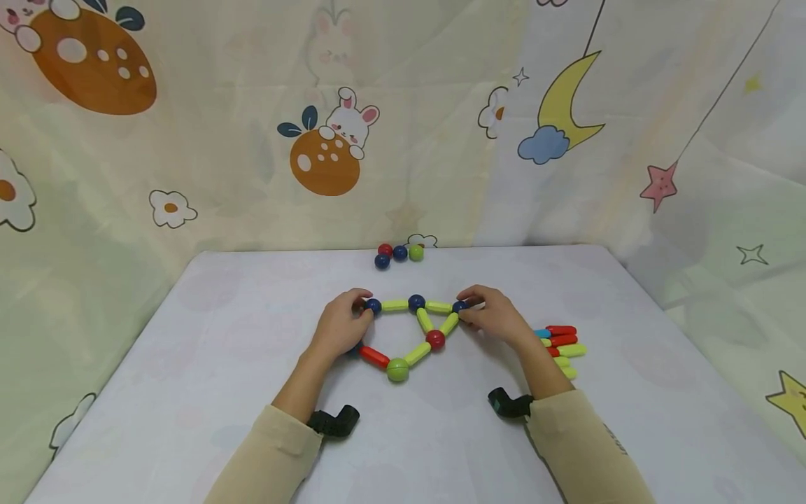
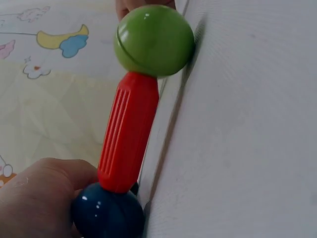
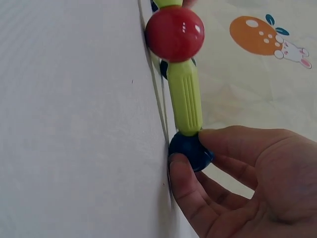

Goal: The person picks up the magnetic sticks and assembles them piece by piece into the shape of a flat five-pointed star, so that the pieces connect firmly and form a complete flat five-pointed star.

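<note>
A flat frame of magnetic rods and balls lies on the table. My left hand holds the blue ball at its far left corner between thumb and fingers. With thumb and fingertips my right hand pinches the blue ball at the right corner. A third blue ball sits between them, joined by yellow-green rods. Nearer me are a red ball and a green ball. A red rod links the green ball to another blue ball, partly hidden by my left hand in the head view.
Loose red, blue and green balls cluster at the table's far edge. Several loose rods, red, yellow-green and blue, lie right of my right wrist. Black wrist mounts sit at both cuffs. A printed cloth hangs behind the white table.
</note>
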`<state>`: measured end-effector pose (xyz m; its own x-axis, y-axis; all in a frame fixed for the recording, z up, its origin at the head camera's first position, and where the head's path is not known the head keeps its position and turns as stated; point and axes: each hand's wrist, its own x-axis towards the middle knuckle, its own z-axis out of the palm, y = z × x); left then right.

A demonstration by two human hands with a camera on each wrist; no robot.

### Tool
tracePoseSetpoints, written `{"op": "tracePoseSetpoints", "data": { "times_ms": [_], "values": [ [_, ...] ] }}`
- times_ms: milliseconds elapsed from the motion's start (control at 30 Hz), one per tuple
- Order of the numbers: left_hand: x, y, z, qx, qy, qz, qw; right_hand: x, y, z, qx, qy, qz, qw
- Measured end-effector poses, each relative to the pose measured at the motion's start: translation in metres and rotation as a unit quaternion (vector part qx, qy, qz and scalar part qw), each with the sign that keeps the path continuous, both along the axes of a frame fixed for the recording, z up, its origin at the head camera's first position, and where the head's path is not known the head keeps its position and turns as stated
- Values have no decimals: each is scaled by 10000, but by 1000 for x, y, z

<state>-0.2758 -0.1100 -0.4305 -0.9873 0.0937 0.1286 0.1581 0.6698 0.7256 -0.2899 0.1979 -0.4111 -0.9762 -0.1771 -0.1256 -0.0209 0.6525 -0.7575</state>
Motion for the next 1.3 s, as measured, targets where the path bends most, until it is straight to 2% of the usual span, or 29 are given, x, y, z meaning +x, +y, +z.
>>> {"op": "tracePoseSetpoints", "data": {
  "times_ms": [233, 367, 500, 800, 1033, 1200, 1300],
  "values": [
    [0, -3, 2, -235, -258, -296, 9990, -5, -4, -3, -214, 27, -410, 9989],
    [0, -5, 4, -218, -284, -501, 9981, -9, -7, -6, -366, 131, -623, 9973],
    [2, -5, 4, -221, -269, -727, 9968, -12, -12, -6, -442, 186, -660, 9967],
    [8, -3, -2, -513, -69, -1166, 9918, -19, -26, -1, -525, 0, -444, 9976],
    [15, -1, -1, -682, -36, -1169, 9908, -30, -38, 3, -506, -148, -195, 9984],
    [17, -2, 0, -824, 214, -1227, 9888, -36, -48, 7, -435, -46, 216, 9988],
    [17, -3, -2, -897, 352, -1241, 9876, -36, -52, 9, -369, -6, 329, 9988]
  ]
}}
